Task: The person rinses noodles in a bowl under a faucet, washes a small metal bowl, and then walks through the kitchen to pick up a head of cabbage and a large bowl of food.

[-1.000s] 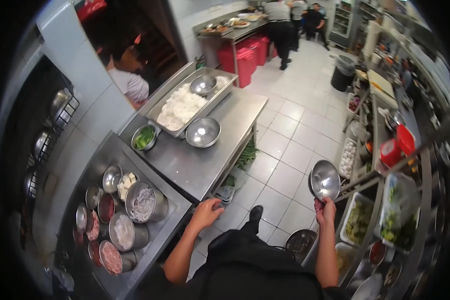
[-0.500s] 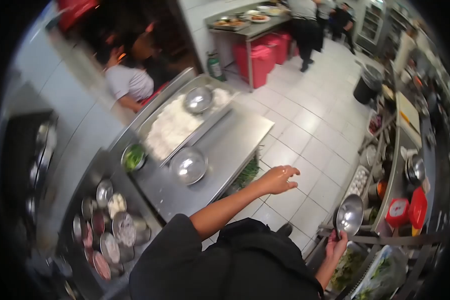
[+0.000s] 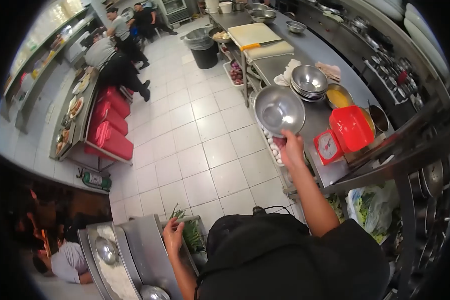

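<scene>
My right hand [image 3: 292, 150] grips the rim of an empty steel mixing bowl [image 3: 280, 111], thumb on the inner side. The bowl is tilted towards me, beside the counter's edge. Close behind it is a stack of steel bowls [image 3: 309, 82] on the counter. A red kitchen scale [image 3: 329, 147] with a red pan stands right of my forearm. My left hand [image 3: 173, 234] holds nothing, its fingers loosely apart, by the edge of the steel table [image 3: 145, 247]. Green leafy stalks [image 3: 192, 235] are just right of it.
A cutting board [image 3: 255, 36] with an orange-handled knife [image 3: 261, 45] lies farther along the counter. Eggs [image 3: 275, 150] fill a tray below it. A black bin [image 3: 203, 47] stands on the tiled floor. Red containers [image 3: 112, 142] line the left. Several people [image 3: 112, 52] are at the back.
My view has turned right, towards the counter. My right hand has raised the bowl from beside the lower shelf to the counter's edge. My left hand has drawn back beside the steel table.
</scene>
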A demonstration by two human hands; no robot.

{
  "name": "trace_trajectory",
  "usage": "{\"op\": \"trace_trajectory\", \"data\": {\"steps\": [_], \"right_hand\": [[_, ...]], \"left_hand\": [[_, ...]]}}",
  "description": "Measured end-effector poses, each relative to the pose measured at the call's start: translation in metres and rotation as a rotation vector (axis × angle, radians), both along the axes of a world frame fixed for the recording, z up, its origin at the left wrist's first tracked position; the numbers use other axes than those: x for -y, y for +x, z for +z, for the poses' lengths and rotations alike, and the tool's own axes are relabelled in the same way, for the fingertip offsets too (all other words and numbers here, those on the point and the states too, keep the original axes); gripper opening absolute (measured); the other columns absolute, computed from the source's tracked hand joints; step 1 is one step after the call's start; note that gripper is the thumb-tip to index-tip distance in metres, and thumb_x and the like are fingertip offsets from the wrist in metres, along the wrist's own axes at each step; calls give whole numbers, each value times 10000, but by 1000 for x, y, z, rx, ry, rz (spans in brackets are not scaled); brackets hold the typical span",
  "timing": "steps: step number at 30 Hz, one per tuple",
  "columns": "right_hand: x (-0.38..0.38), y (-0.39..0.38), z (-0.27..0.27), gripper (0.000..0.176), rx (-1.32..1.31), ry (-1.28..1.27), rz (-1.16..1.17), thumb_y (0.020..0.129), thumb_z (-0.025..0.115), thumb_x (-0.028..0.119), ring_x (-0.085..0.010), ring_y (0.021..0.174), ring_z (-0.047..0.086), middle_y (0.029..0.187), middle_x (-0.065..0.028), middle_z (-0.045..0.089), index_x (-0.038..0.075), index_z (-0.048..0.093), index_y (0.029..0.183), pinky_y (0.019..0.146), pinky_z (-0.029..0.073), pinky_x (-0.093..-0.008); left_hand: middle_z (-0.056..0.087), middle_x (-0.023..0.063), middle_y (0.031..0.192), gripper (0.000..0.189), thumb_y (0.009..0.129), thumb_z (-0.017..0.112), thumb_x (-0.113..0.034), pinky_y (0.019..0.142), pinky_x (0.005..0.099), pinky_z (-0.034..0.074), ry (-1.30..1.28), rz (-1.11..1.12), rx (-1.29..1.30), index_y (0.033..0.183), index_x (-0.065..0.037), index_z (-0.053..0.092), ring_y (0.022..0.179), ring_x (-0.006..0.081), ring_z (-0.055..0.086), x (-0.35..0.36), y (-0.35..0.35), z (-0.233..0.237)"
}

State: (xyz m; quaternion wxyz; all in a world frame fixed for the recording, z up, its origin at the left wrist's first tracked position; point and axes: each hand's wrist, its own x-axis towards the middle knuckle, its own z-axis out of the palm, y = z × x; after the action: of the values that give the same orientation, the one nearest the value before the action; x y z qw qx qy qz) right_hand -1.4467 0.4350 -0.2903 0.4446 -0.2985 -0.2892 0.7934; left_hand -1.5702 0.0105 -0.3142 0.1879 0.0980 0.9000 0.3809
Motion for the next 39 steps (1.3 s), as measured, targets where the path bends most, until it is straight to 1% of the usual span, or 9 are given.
{"op": "trace_trajectory", "data": {"steps": [8, 13, 21, 25, 27, 29, 30, 34, 39], "right_hand": [[-119, -43, 29, 224, -75, 128, -478, 780, 578, 56, -186, 690, 581, 847, -103, 551, 8, 437, 948, 648, 509, -300], [-115, -54, -4, 213, 72, -45, -236, 830, 542, 154, -213, 699, 580, 831, -117, 573, 23, 458, 976, 640, 493, -318], [-102, -103, 24, 229, 331, -20, -289, 824, 536, 135, -150, 678, 569, 846, -90, 585, 16, 493, 1015, 589, 447, -254], [-143, -130, 29, 190, 361, 46, -282, 834, 542, 141, -124, 655, 555, 838, -80, 586, 13, 527, 974, 575, 435, -236], [-170, -149, 26, 183, 352, 53, -280, 836, 544, 143, -119, 646, 549, 830, -77, 586, 13, 533, 964, 571, 433, -236], [-201, -171, 24, 176, 334, 53, -287, 837, 546, 145, -115, 637, 544, 822, -73, 585, 13, 539, 955, 567, 431, -236], [-217, -182, 24, 174, 325, 62, -288, 837, 546, 144, -112, 628, 539, 810, -69, 585, 12, 541, 950, 561, 428, -233], [-296, -226, 23, 163, 319, 134, -246, 835, 545, 138, -106, 601, 530, 777, -56, 583, 15, 549, 941, 542, 422, -224], [-391, -271, 29, 160, 328, 167, -278, 827, 553, 133, -111, 608, 538, 756, -56, 582, 15, 550, 934, 531, 434, -220]], "left_hand": [[601, 158, 926, 395, 758, 614, -176, 702, 321, 473, 17, -90, 39, 1098, 5, 530, 805, 223, 591, -54, -124, -32], [603, 170, 926, 382, 753, 620, -190, 669, 326, 477, -21, -258, 28, 1083, -13, 546, 796, 231, 595, -137, -218, -18], [614, 162, 921, 395, 743, 633, -208, 684, 323, 482, 99, -557, -13, 1078, -14, 550, 820, 247, 600, -293, -325, 10], [624, 166, 906, 420, 726, 644, -250, 729, 345, 472, -9, -543, 77, 1075, -31, 561, 844, 260, 601, -336, -394, -87], [627, 113, 738, 410, 711, 665, -184, 620, 308, 464, -178, -555, -74, 1062, 0, 561, 659, 187, 583, -320, -432, -164], [582, 82, 645, 336, 698, 670, -114, 403, 275, 411, -156, -361, -16, 1001, -11, 567, 489, 150, 529, -267, -463, -250], [551, 73, 625, 324, 703, 659, -97, 346, 248, 367, -51, -171, 307, 997, -18, 547, 440, 141, 495, -251, -449, -224], [530, 72, 610, 226, 728, 615, -83, 321, 264, 358, -71, 346, 476, 928, 9, 563, 426, 152, 492, -180, -402, -204], [538, 79, 578, 165, 708, 578, -87, 398, 311, 414, -158, 644, 638, 840, 8, 610, 462, 198, 525, -92, -352, -274]]}}
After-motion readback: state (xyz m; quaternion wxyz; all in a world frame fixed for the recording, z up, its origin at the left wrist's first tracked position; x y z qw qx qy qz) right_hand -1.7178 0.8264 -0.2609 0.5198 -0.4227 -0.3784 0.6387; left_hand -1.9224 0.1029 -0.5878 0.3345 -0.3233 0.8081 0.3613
